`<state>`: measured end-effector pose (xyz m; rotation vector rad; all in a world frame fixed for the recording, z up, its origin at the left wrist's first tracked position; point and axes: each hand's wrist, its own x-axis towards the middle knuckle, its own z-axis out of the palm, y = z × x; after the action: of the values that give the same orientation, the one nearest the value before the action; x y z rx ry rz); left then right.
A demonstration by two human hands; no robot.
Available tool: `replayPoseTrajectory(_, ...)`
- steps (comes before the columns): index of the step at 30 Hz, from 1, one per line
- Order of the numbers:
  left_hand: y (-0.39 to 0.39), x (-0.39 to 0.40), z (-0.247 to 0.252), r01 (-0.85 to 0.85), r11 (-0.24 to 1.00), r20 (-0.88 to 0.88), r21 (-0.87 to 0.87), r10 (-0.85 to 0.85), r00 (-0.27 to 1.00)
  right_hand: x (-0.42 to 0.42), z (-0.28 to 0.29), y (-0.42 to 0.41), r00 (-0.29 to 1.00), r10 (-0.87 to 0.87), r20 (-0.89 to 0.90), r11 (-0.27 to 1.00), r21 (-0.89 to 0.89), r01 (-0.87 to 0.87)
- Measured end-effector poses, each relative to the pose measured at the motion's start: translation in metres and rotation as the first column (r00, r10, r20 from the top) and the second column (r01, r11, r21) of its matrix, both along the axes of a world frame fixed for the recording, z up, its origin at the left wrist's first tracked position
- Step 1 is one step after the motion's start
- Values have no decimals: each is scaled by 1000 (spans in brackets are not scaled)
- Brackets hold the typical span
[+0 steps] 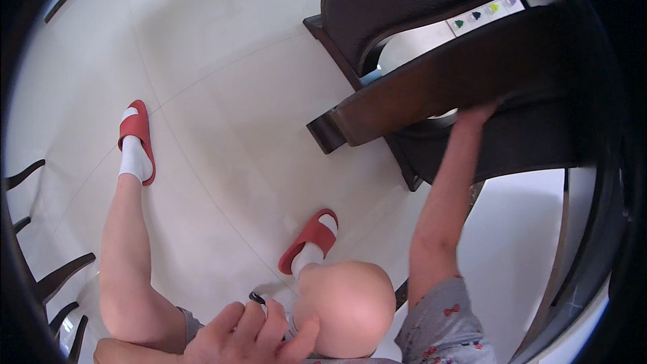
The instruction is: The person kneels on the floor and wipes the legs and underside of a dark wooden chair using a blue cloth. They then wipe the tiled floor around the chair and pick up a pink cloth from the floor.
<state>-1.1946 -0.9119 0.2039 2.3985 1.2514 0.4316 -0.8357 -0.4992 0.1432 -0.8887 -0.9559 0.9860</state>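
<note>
At the bottom centre, my left hand (247, 331) is beside my bare bent knee (349, 308), palm down with curled fingers. A small black thing (257, 297) shows at its fingertips; whether the fingers grip it cannot be told. My right forearm (450, 182) reaches up to a dark wooden beam (429, 88) of a piece of furniture. Beyond the wrist the right hand passes behind this beam and is mostly hidden. Dark leather-like panels (404, 0) flank the beam. In the gap above it lies a white strip (485, 14) with several small coloured pictures, beside a rounded white surface (414, 48).
My feet wear white socks and red slides, one slide (135, 131) at left and the other slide (309, 241) near the centre. Pale glossy tiles (217, 86) cover the floor. Dark curved legs (65, 275) stand at the left rim. A white panel (515, 232) stands at right.
</note>
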Motion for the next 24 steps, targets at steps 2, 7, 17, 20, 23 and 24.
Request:
replayPoseTrajectory(2,5,-7,2,11,1000,22,-19,-11,1000,6,-77,-13,998,-8,-67,994,-107,1)
replayPoseTrajectory(7,11,-1,8,20,993,49,-114,-15,999,9,-237,-46,848,201,-490,946,-126,-298)
replayPoseTrajectory(17,16,-10,3,41,952,150,-302,5,989,-2,-315,-23,800,81,-595,881,-332,-336)
replayPoseTrajectory(20,15,-17,-4,65,960,70,-274,-47,996,-9,-311,-8,889,-10,-459,846,-478,-237)
replayPoseTrajectory(23,12,-18,-6,27,977,-4,-211,-28,1000,-7,-318,-19,928,-50,-369,793,-579,-188)
replayPoseTrajectory(24,12,-18,-4,42,971,33,-234,-35,999,-6,-321,-24,934,-62,-353,777,-604,-177)
